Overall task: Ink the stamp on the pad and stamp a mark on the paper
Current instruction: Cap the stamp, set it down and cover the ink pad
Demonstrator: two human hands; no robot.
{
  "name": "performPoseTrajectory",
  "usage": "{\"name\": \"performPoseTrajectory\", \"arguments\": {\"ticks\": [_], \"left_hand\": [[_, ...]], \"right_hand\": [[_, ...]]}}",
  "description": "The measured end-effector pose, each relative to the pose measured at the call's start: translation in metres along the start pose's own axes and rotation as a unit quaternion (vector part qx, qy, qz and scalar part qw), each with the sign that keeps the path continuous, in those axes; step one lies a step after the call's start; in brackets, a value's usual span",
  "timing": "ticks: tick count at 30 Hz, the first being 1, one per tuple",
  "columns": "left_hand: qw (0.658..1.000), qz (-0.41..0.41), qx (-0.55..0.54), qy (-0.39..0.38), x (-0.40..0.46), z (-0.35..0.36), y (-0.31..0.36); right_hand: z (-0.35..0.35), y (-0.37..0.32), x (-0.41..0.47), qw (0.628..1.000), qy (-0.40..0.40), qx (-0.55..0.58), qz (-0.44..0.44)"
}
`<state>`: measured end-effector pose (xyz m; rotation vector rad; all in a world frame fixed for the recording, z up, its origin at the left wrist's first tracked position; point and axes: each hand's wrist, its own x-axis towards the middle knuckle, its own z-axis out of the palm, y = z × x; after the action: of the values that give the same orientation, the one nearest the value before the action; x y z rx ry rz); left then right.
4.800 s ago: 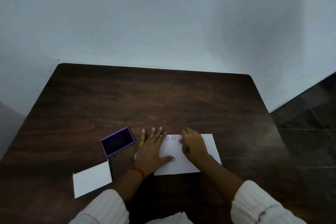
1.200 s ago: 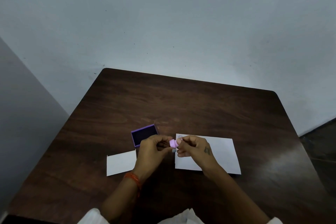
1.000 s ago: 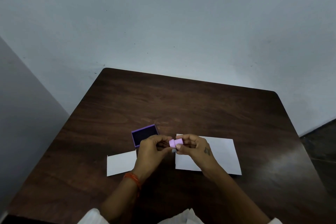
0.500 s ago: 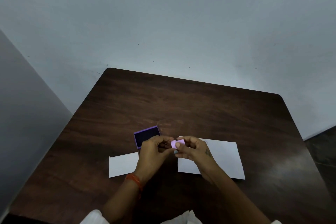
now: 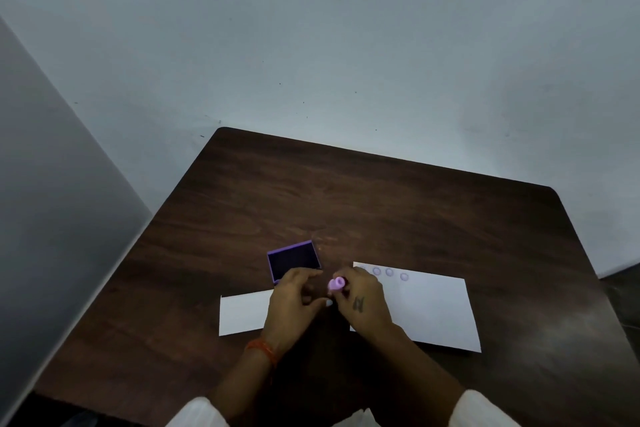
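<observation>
Lilac stamp (image 5: pixel 336 283) sits pinched in the right hand (image 5: pixel 360 300), at five o'clock of the open ink pad (image 5: pixel 293 260). Left hand (image 5: pixel 294 302) is loosely curled, holding nothing. Best pressed squarely onto the pad, then set flat on the paper (image 5: pixel 429 308) beside its printed circles.

The dark wood-grain table (image 5: pixel 381 204) has a slight sheen, the white paper (image 5: pixel 433 308) looks matt, and the purple stamp (image 5: pixel 336 283) looks like smooth plastic.

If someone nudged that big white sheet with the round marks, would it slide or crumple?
The paper lies flat and thin on the smooth table, so it would probably slide easily. Lifted by one edge, it would likely droop. Nothing seems to weigh it down; the right hand hovers near its corner.
</observation>
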<state>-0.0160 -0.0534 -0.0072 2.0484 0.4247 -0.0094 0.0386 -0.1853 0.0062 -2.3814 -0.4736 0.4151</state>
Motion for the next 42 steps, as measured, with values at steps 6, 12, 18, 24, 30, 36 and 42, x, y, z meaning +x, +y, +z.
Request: {"name": "performPoseTrajectory", "arguments": {"ticks": [6, 12, 18, 24, 30, 36, 42], "left_hand": [[1.000, 0.002, 0.010, 0.005, -0.002, -0.003, -0.004], [0.998, 0.016, -0.009, 0.057, -0.010, -0.021, -0.005], [0.979, -0.019, 0.042, 0.196, -0.024, -0.050, -0.017], [0.956, -0.192, 0.073, 0.211, -0.041, -0.064, -0.033], [0.950, -0.263, 0.061, 0.158, -0.046, -0.064, -0.045], [0.951, -0.266, 0.052, 0.149, -0.049, -0.061, -0.041], [0.953, -0.252, 0.008, 0.168, -0.041, -0.058, -0.023]], "right_hand": [[0.009, -0.002, 0.004, 0.997, -0.009, 0.040, 0.068], [0.009, -0.016, 0.005, 0.997, 0.058, 0.036, 0.039], [0.032, -0.049, 0.002, 0.995, 0.044, 0.091, 0.011], [0.066, -0.059, 0.000, 0.997, -0.033, 0.055, 0.049], [0.084, -0.062, -0.002, 0.997, -0.056, 0.000, 0.046], [0.087, -0.063, -0.005, 0.997, -0.058, -0.002, 0.052], [0.073, -0.060, 0.001, 0.997, -0.010, 0.038, 0.065]]}}
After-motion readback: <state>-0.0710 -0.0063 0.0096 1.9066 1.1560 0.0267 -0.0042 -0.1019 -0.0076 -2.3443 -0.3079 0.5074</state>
